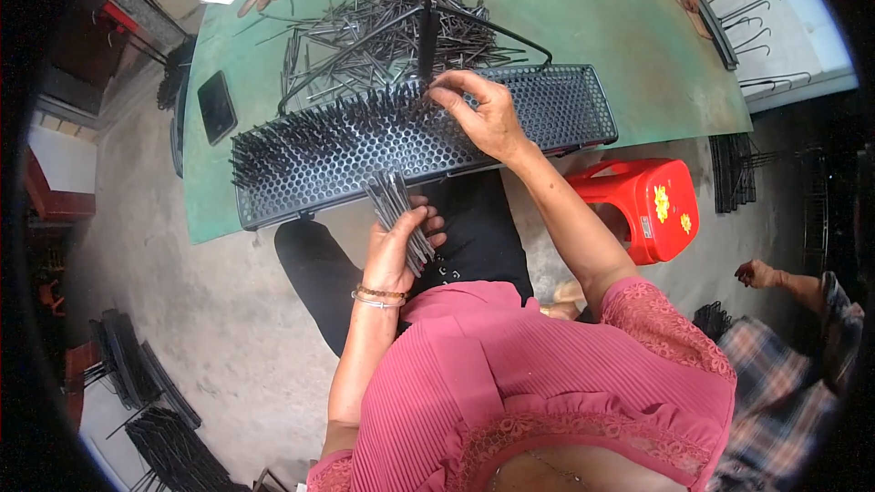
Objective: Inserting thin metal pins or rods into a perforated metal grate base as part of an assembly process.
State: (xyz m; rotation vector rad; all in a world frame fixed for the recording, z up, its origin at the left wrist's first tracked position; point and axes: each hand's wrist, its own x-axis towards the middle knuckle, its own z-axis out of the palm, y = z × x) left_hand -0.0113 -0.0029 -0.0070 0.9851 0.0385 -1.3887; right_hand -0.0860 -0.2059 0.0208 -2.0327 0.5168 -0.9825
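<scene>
A long black perforated metal tray (392, 159) lies across the near edge of the green table. Thin dark rods (314, 132) stand close together in the holes of its left and middle part, along the far side. My left hand (398, 241), below the tray, is closed round a bundle of thin grey-black rods (394, 205). My right hand (483, 114) reaches over the tray to the right end of the standing rods. Its thumb and forefinger pinch a thin dark rod there, mostly hidden by the fingertips. A dark upright bar (427, 18) rises just behind them.
Many loose rods (401, 23) lie heaped on the green table (565, 0) behind the tray. A black phone (217, 107) lies at the left. To the right stands a red plastic stool (670, 210). Another person's hand (756, 273) and plaid clothing show at the far right.
</scene>
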